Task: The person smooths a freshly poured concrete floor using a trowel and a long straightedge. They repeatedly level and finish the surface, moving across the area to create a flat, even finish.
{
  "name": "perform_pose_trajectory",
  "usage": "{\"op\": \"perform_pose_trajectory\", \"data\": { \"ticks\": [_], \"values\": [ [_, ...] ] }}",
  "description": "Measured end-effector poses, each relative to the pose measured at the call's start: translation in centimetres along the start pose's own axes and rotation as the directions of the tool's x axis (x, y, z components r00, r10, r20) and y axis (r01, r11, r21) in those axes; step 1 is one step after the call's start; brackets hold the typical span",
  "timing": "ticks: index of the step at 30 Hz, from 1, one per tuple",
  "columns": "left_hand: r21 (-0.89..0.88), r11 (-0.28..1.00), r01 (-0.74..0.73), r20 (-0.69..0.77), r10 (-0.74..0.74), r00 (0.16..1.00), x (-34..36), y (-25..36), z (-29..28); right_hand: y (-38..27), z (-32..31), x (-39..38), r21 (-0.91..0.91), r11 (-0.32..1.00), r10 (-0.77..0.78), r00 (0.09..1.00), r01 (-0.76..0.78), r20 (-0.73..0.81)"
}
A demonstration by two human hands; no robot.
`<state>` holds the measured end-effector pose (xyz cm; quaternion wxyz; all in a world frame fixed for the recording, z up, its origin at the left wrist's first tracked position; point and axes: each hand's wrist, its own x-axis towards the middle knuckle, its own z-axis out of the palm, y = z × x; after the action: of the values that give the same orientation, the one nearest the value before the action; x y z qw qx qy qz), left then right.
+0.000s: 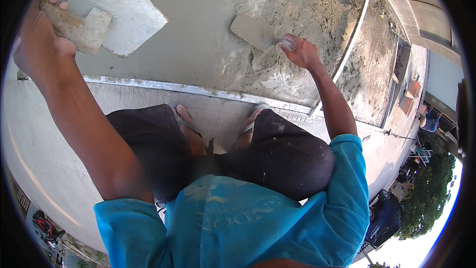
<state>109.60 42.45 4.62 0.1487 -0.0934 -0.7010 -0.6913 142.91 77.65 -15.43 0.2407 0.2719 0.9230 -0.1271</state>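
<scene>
My left hand (43,44), at the upper left, is closed round the wooden handle of a hand float (136,22). The float has a pale, worn board and lies over smooth wet cement (198,5). My right hand (301,52) grips a trowel (250,31) by its handle. Grey cement coats the trowel's blade, which points left and lies on or just above the surface where smooth cement meets rougher, lumpy mortar (317,10). My fingers partly hide both handles.
A straight pale edging strip (198,90) runs between the cement and the grooved concrete (215,119) where my sandalled feet stand. Another thin strip (356,34) bounds the rough mortar on the right. Farther right are a wall, a parked dark vehicle (384,218) and trees.
</scene>
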Motion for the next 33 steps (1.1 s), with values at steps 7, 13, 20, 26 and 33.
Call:
{"op": "perform_pose_trajectory", "data": {
  "ticks": [7, 13, 20, 26, 33],
  "values": [
    [-0.331, 0.936, 0.120, -0.232, -0.204, 0.951, -1.8, -0.3, 6.1, -1.7, -7.3, 0.5, -0.035, 0.986, 0.163, 0.986, -0.162, 0.041],
    [-0.186, 0.939, 0.288, -0.222, -0.326, 0.919, -1.7, 0.1, 5.9, -1.1, -8.6, 1.2, 0.144, 0.975, 0.194, 0.967, -0.171, -0.163],
    [-0.052, 0.927, 0.371, -0.286, -0.369, 0.884, -0.3, -0.7, 4.1, 2.5, -9.5, 7.2, 0.139, 0.950, 0.310, 0.910, -0.281, -0.277],
    [-0.023, 0.954, 0.299, -0.387, -0.284, 0.877, -0.3, -1.3, 3.6, 5.9, -9.0, 15.7, 0.198, 0.947, 0.313, 0.872, -0.255, -0.376],
    [-0.022, 0.945, 0.327, -0.335, -0.315, 0.888, -1.1, -2.1, 5.4, 11.1, -14.2, 23.5, 0.148, 0.942, 0.333, 0.892, -0.301, -0.305]
  ]
}}
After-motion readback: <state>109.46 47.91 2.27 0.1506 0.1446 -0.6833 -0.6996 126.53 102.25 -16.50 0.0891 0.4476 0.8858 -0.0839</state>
